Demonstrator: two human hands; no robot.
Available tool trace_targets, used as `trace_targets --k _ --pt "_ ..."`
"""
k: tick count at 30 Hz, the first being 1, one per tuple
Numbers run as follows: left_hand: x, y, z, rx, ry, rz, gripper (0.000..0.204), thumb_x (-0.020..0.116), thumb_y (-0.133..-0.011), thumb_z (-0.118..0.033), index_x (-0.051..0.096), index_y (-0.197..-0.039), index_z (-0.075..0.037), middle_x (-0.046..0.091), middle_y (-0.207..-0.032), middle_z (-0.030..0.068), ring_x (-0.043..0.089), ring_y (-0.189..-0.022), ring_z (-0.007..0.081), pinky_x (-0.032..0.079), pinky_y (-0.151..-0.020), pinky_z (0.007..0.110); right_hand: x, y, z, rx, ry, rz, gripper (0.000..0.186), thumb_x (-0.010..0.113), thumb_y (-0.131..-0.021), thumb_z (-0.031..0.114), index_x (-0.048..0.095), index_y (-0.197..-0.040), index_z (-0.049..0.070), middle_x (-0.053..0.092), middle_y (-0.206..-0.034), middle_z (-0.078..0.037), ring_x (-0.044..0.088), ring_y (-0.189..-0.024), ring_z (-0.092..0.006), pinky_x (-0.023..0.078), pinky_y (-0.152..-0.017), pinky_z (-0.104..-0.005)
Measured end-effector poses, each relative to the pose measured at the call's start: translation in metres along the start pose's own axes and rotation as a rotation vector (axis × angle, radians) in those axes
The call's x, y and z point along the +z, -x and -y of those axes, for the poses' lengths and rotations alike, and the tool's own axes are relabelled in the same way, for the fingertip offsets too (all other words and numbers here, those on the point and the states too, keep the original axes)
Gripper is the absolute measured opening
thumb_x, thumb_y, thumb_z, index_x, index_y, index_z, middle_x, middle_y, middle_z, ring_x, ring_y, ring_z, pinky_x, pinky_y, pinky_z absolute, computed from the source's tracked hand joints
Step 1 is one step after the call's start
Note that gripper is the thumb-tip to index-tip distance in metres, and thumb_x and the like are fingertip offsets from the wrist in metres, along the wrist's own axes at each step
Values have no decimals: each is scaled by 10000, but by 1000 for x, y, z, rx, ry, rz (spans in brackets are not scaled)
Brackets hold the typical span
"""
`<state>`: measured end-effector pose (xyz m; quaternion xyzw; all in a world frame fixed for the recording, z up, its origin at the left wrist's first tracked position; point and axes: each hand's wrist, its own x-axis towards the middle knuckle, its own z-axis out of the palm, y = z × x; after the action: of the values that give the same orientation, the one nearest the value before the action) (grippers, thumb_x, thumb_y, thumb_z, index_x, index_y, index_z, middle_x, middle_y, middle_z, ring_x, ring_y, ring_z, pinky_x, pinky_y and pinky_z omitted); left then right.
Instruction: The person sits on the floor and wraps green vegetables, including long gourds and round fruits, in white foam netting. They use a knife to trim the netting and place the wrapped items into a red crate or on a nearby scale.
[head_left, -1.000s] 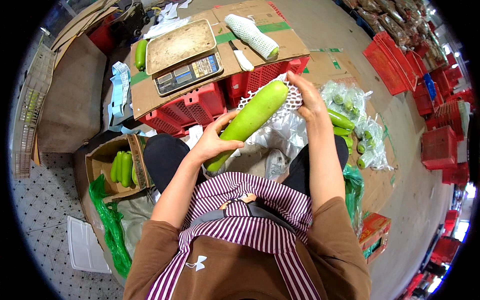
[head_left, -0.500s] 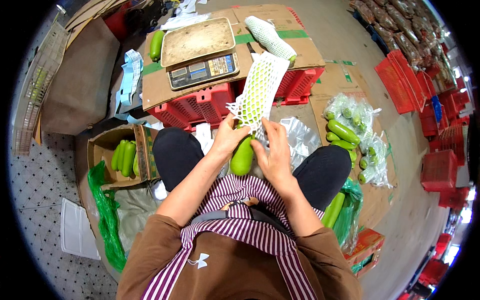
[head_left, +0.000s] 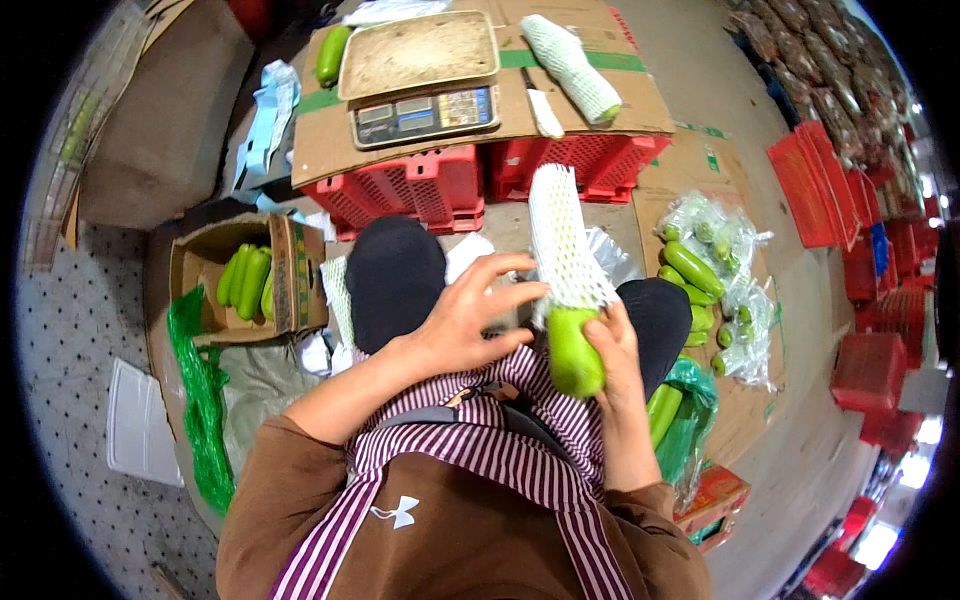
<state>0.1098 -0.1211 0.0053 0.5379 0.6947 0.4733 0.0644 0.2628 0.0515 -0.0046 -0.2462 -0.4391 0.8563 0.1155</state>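
A long green gourd (head_left: 575, 355) sticks out of the lower end of a white foam net sleeve (head_left: 565, 235), which covers the rest of it. My right hand (head_left: 618, 345) is wrapped round the gourd's bare lower part from the right side. On the other side, my left hand (head_left: 475, 308) has its fingers spread, with the fingertips close to the sleeve's edge; whether they touch it I cannot tell. Ahead, a second gourd in a foam net (head_left: 572, 70) lies on the cardboard (head_left: 330, 155), beside a white-handled knife (head_left: 541, 110) and a scale (head_left: 425, 115).
Red crates (head_left: 420, 190) hold up the cardboard. At left, a cardboard box (head_left: 195, 260) contains several gourds, with a green plastic bag (head_left: 200, 410) beside it. On the right lie loose gourds (head_left: 692, 268), some in clear plastic (head_left: 750, 255). Another bare gourd (head_left: 332, 55) rests beside the scale.
The netted gourd has moved right and swung nearer me, uncovering the knife. My left hand has let go and opened; my right hand now grips the gourd's bare end. The view has shifted slightly.
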Motion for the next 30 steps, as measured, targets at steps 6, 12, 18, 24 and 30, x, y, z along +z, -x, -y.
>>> trace_targets --k 6,12,18,24,30 --pt "28 -3 -9 205 47 13 727 778 -712 -237 495 -1367 -98 532 -1290 145 508 -1199 341 454 -979 453 -10 42 46 284 39 -158 694 435 -981 543 376 -1406 -2 607 -1199 -214 677 -945 -352 620 -635 -459" --pt "47 -4 15 -50 142 -170 653 717 -805 -303 488 -1358 -41 553 -1253 172 543 -1145 347 466 -955 442 -11 14 50 231 190 95 641 386 -1005 530 412 -1375 7 518 -1274 -196 664 -947 -327 619 -584 -417" --pt "-5 27 59 -148 141 -466 345 722 -824 -176 648 -1128 -29 638 -1134 123 629 -1002 277 509 -886 371 3 -15 53 173 421 0 624 446 -980 559 524 -1271 13 580 -1128 -130 615 -733 -180 491 -473 -271" --pt "21 177 261 -943 -317 -347 487 685 -794 -176 578 -1236 -4 606 -1181 183 557 -1102 371 445 -981 429 -26 -16 71 -112 371 -200 375 511 -1005 344 568 -1207 33 618 -1012 -54 515 -683 -96 388 -500 -214" --pt "57 209 306 -1067 -475 -26 423 652 -820 -209 601 -1204 -39 634 -1124 178 572 -1067 386 457 -936 459 -5 -9 78 -403 493 -245 306 503 -1006 278 566 -1145 13 576 -953 -59 500 -682 -119 396 -554 -233"
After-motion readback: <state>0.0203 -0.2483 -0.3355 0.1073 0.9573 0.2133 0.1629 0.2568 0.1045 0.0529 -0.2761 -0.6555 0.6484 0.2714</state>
